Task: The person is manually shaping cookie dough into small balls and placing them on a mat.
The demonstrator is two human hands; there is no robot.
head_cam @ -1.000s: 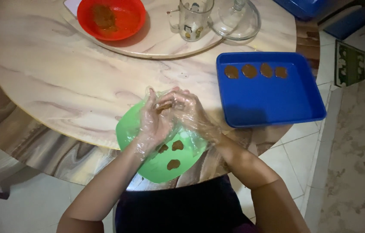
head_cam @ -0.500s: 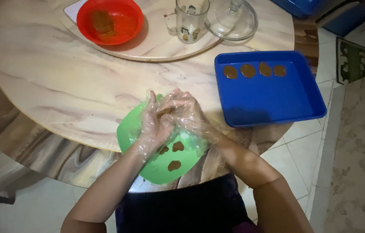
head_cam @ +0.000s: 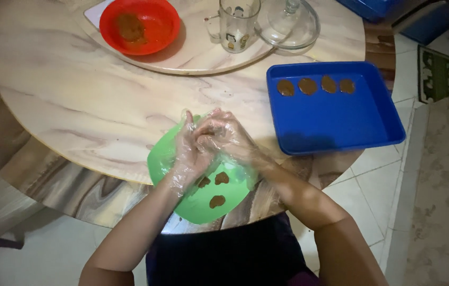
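Note:
Both hands wear clear plastic gloves and are pressed together over a green plate [head_cam: 198,209] at the near edge of the round table. My left hand [head_cam: 186,153] cups against my right hand [head_cam: 225,135], fingers closed around each other. What lies between the palms is hidden now. Three small brown dough pieces [head_cam: 217,201] lie on the green plate just below the hands. To the right, a blue tray [head_cam: 341,124] holds a row of several flat brown dough discs [head_cam: 307,86] along its far side.
A marble-patterned round table [head_cam: 76,106] carries a turntable [head_cam: 198,59] at the back with a red bowl [head_cam: 163,16] of brown mix, a glass mug [head_cam: 239,24] and a glass lid [head_cam: 291,21]. Tiled floor and a patterned mat [head_cam: 436,71] lie to the right.
A brown lump showed between my fingertips a second ago; my hands have since closed over it and shifted slightly against each other.

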